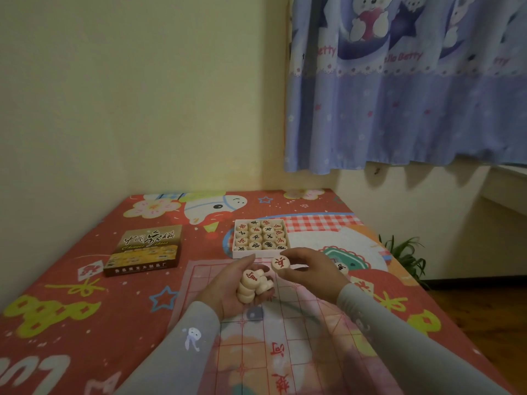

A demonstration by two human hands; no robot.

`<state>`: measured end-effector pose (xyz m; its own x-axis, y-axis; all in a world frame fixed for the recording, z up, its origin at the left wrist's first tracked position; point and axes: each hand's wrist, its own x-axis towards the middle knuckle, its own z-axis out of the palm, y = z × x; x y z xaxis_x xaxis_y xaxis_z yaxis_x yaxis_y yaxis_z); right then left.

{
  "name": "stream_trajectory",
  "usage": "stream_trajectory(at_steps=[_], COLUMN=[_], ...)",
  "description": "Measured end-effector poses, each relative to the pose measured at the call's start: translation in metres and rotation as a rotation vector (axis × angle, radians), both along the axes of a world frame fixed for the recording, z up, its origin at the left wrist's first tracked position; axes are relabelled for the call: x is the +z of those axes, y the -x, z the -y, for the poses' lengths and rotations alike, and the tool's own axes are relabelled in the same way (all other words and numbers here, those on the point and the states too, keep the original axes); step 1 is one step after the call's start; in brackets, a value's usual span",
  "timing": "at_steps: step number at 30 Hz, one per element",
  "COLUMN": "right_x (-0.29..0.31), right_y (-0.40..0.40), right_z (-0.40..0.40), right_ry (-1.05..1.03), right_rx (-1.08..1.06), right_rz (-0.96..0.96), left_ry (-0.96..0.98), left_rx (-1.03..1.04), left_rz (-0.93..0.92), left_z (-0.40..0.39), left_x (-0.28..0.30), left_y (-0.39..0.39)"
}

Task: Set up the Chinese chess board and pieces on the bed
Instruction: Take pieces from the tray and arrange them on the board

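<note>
Your left hand (228, 286) cups a stack of pieces (252, 286) over the board (285, 332). Your right hand (309, 267) pinches one red-marked piece (281, 263) at its fingertips, just beside the stack.

There is a single view, from a wide-angle camera worn on the person's head. It looks forward and down along the bed (71, 280) towards the far corner of the room, where the plain wall (128, 95) meets the curtain (399, 109) at the upper right. The two hands sit close under the lens in the lower middle, with the sleeves running out of the bottom edge. The wide lens bends the edges of the scene. The floor (484, 309) shows at the right.
</note>
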<state>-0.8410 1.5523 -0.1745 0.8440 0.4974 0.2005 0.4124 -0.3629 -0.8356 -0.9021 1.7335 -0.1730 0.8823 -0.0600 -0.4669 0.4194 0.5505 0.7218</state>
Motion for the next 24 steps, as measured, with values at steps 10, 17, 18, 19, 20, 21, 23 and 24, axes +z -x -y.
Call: stream_trajectory(at_steps=[10,17,18,19,20,21,23,24], right_x=[-0.027,-0.042,-0.044,-0.045,-0.047,-0.047,-0.047,-0.046], right_y=[-0.02,-0.025,-0.025,-0.026,-0.027,-0.028,-0.031,-0.033], right_z=[0.028,0.032,0.03,0.027,0.023,0.02,0.012,0.009], right_ry=[0.069,0.275,0.304,0.332,0.353,0.37,0.421,0.45], right_rx=[-0.292,-0.37,-0.364,-0.356,-0.348,-0.345,-0.339,-0.341], right_rz=[0.028,0.078,0.085,0.087,0.09,0.095,0.121,0.133], left_ry=[0.068,0.075,0.072,0.073,0.077,0.08,0.082,0.08], left_rx=[0.158,0.184,0.184,0.185,0.185,0.185,0.19,0.189], left_rz=[-0.059,-0.056,-0.057,-0.058,-0.058,-0.058,-0.062,-0.066], left_z=[-0.014,-0.018,-0.018,-0.019,-0.019,-0.018,-0.018,-0.017], left_x=[-0.003,-0.005,-0.005,-0.006,-0.007,-0.007,-0.007,-0.007], left_y=[-0.006,-0.012,-0.012,-0.013,-0.014,-0.014,-0.014,-0.014])
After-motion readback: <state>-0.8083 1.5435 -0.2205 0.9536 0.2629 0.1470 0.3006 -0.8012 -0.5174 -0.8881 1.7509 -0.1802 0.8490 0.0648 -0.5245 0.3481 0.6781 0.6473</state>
